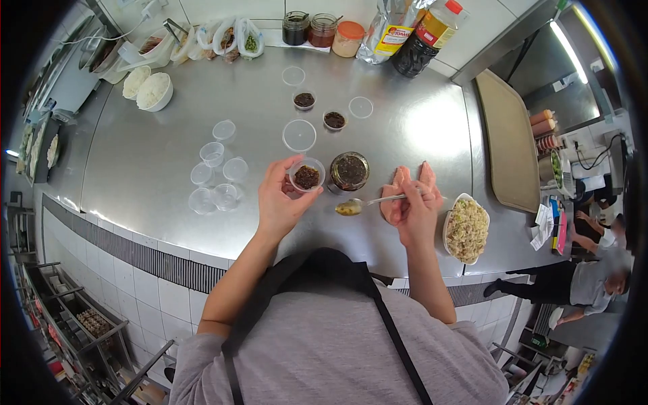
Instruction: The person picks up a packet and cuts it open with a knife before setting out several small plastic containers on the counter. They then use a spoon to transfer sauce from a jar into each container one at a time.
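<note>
My left hand (278, 200) holds a small clear plastic cup (307, 176) with dark sauce in it, just above the steel counter (155, 162). A metal spoon (361, 204) sits in my right hand (412, 202), its bowl pointing left and carrying a bit of sauce. Between the hands stands an open glass jar (349, 171) of the same dark sauce. Two filled small cups (304, 100) (334, 120) stand farther back, with loose lids (299, 135) around them.
Several empty small cups (214, 175) cluster at the left. A bowl of rice dish (466, 229) sits by my right hand. Bowls of white rice (153, 90), sauce jars (322, 30) and bottles (426, 37) line the back. A tray (511, 138) lies right; people stand beyond.
</note>
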### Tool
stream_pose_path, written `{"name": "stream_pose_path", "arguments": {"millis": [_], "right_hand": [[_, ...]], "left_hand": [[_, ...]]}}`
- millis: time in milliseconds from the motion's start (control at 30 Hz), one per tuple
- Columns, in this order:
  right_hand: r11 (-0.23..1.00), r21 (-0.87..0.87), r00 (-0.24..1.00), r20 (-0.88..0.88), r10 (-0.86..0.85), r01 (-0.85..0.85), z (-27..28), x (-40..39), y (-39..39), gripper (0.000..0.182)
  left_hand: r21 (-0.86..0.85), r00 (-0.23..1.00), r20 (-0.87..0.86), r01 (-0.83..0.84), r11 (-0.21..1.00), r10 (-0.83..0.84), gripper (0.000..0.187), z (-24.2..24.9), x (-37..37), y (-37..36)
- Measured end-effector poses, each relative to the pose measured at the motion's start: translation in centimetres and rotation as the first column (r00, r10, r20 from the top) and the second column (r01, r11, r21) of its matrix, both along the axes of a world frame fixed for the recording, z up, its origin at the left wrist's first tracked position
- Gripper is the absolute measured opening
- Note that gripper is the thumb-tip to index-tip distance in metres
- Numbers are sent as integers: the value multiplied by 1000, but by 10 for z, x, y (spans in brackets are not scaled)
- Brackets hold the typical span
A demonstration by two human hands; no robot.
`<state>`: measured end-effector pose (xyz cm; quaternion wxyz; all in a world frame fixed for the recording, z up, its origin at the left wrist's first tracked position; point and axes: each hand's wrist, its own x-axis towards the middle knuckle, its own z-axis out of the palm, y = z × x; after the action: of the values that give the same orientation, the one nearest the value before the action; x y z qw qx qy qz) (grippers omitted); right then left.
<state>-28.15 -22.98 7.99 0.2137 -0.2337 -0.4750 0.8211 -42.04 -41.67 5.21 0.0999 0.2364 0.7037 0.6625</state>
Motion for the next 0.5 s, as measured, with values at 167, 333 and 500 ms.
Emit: {"name": "stream_pose_path", "arguments": {"millis": [167, 333, 500], "right_hand": [[975, -27, 973, 75, -220, 222, -8, -10, -5, 14], [957, 134, 965, 9, -262, 258, -8, -17, 13, 15], [681, 729, 978, 86, -192, 69, 19, -25, -4, 17]], "left_hand": [[-5, 1000, 1, 1, 1000, -1, 53, 2, 0, -1], [5, 1000, -10, -3, 1000, 3, 53, 1, 0, -1], [-23, 1000, -10, -6, 1000, 5, 53, 0, -1, -3]]}}
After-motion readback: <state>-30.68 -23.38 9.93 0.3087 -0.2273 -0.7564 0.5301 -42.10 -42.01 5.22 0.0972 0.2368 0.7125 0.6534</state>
